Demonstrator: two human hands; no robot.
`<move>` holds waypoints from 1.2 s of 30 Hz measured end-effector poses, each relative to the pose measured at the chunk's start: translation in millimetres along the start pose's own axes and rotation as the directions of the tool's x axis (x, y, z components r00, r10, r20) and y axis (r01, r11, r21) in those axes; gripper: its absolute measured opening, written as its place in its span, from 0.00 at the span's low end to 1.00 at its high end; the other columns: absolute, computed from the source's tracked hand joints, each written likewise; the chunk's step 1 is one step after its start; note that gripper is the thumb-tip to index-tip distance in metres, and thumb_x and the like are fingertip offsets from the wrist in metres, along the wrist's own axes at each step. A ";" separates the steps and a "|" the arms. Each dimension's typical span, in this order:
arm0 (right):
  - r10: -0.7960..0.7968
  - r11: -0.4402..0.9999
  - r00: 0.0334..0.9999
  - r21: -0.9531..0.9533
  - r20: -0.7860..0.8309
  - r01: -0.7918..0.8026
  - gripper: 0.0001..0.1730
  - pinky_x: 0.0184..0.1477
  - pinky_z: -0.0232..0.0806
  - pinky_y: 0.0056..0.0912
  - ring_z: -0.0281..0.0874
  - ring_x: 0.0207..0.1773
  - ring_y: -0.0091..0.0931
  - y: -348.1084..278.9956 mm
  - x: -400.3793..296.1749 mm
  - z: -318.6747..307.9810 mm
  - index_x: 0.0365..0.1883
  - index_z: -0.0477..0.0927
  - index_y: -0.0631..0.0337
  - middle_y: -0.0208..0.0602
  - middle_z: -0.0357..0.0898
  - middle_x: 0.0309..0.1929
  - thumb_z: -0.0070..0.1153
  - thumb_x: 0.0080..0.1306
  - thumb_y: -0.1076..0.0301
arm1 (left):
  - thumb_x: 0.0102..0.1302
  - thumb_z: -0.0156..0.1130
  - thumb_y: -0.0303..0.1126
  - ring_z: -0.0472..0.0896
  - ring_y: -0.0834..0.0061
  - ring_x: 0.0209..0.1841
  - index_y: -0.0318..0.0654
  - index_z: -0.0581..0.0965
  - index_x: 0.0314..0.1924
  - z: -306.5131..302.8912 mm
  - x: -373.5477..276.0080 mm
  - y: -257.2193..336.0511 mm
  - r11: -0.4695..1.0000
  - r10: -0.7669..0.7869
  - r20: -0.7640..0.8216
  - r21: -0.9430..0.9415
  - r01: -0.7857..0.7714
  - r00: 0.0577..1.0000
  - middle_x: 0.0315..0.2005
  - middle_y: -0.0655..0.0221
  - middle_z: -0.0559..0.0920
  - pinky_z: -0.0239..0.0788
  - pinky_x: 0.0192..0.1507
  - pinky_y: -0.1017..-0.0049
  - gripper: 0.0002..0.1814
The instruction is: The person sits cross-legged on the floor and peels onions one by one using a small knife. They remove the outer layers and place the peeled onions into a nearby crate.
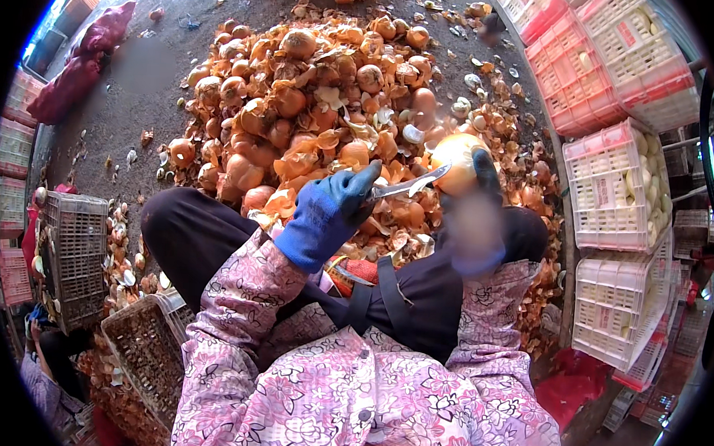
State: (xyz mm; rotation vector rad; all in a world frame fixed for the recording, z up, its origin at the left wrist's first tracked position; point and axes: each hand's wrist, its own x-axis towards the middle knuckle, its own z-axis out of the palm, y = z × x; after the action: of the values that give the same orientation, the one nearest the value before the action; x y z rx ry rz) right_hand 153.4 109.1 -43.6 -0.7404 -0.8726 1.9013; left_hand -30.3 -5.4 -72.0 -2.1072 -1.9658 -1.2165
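My left hand (333, 213), in a blue work glove with a dark coating, grips a small knife (407, 186) by its handle. The blade points right, and its tip lies at the near side of a yellow onion (453, 165). A pale strip hangs by the blade. My right hand (478, 207), also gloved, holds that onion from its right and underside; part of this hand is blurred. The onion has pale bared flesh on top and golden skin lower down. Beneath both hands spreads a large heap of unpeeled onions (290, 103) mixed with loose skins.
Plastic crates of peeled onions (612, 192) line the right side. On the left stand a grey crate (76, 258) and a dirty crate (142, 348). Red mesh sacks (80, 70) lie at the far left. Another person's arm (43, 356) shows at lower left.
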 end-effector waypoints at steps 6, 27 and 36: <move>0.059 0.997 0.986 -0.035 -0.156 -0.065 0.27 0.16 0.68 0.18 0.80 0.35 0.26 1.0 5.9 6.2 0.51 0.68 0.61 0.39 0.77 0.42 0.58 0.59 0.55 | 0.46 0.67 0.29 0.78 0.66 0.27 0.48 0.67 0.59 1.5 1.5 -5.0 0.993 0.053 -0.011 0.106 -0.051 0.999 0.29 0.67 0.78 0.68 0.27 0.69 0.37; -0.049 0.987 0.983 -0.157 -0.179 0.021 0.27 0.15 0.69 0.21 0.80 0.30 0.28 -10.0 -6.4 27.4 0.50 0.69 0.62 0.40 0.76 0.39 0.59 0.57 0.57 | 0.51 0.65 0.32 0.77 0.69 0.29 0.46 0.67 0.59 0.0 3.0 -6.7 0.967 0.039 0.037 0.252 -0.047 0.999 0.30 0.69 0.77 0.64 0.25 0.70 0.32; 0.172 0.983 0.982 0.076 -0.073 -0.167 0.27 0.16 0.69 0.22 0.80 0.30 0.27 -4.6 -0.6 9.7 0.49 0.70 0.63 0.41 0.77 0.39 0.60 0.55 0.58 | 0.57 0.62 0.33 0.78 0.65 0.30 0.43 0.72 0.50 11.5 -2.1 0.5 0.986 -0.131 0.039 0.104 0.127 0.991 0.29 0.64 0.77 0.67 0.28 0.70 0.20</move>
State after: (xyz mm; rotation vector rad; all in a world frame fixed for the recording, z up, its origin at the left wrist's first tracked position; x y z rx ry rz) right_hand 148.4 107.5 -34.2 -0.8650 -0.7088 2.0261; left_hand -23.7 -1.6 -80.9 -2.0061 -2.1647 -1.0690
